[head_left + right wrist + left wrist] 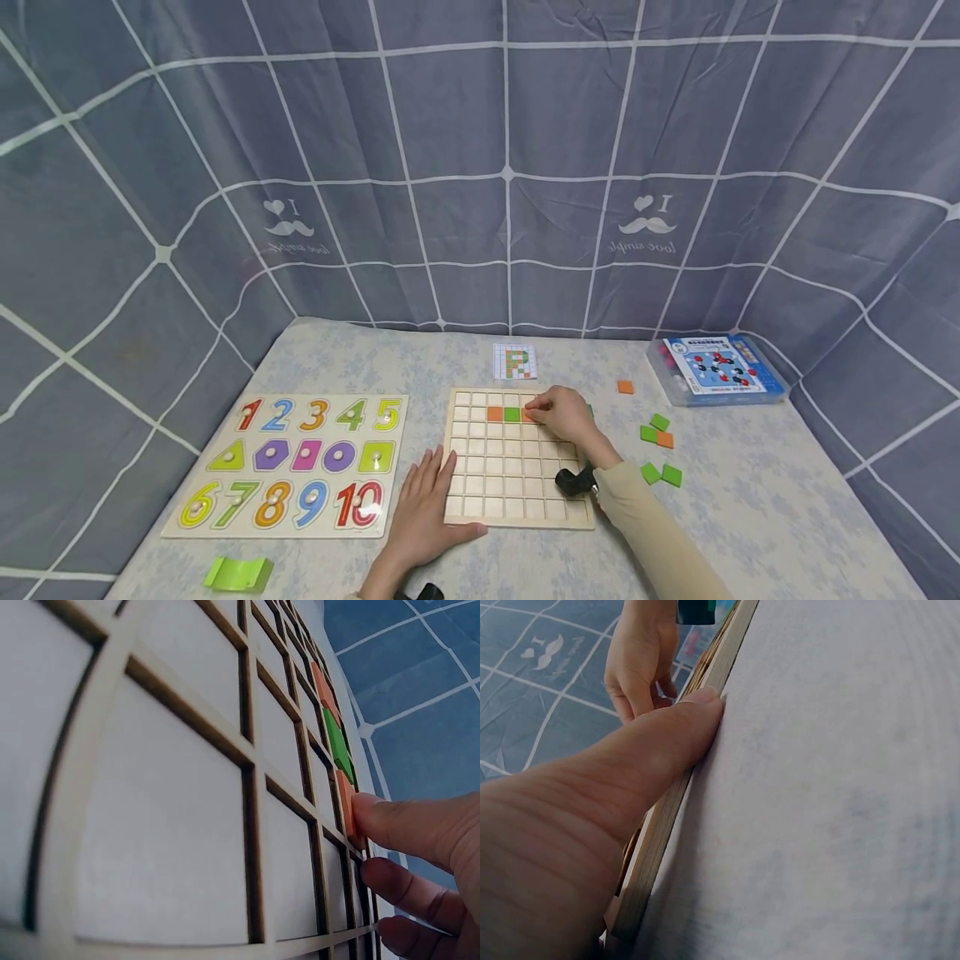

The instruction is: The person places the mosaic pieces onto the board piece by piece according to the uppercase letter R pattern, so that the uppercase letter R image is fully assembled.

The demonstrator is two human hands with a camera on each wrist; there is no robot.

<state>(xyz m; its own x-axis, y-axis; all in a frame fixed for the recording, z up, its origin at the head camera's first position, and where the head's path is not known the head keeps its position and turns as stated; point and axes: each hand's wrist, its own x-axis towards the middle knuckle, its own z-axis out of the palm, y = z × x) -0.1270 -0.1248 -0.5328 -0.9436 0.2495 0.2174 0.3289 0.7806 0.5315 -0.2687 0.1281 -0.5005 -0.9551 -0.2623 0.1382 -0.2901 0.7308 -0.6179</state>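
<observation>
A square wooden grid board (495, 477) lies on the table. In one of its upper rows sit an orange square tile (495, 414), a green square tile (512, 414) and a second orange tile (347, 801). My right hand (564, 414) has its thumb and fingertips at that second orange tile, pinching it at its cell; the right wrist view shows the thumb on its face. My left hand (426, 512) rests at the board's near left corner, fingers straight along the left side. Its thumb (667, 729) touches the near edge.
Behind the board lies a pattern card (514, 362). Loose green tiles (650, 472) and orange tiles (626, 387) lie to the right, near a clear plastic box (716, 371). A number-and-shape puzzle board (285, 467) and a green plastic piece (238, 574) are at left.
</observation>
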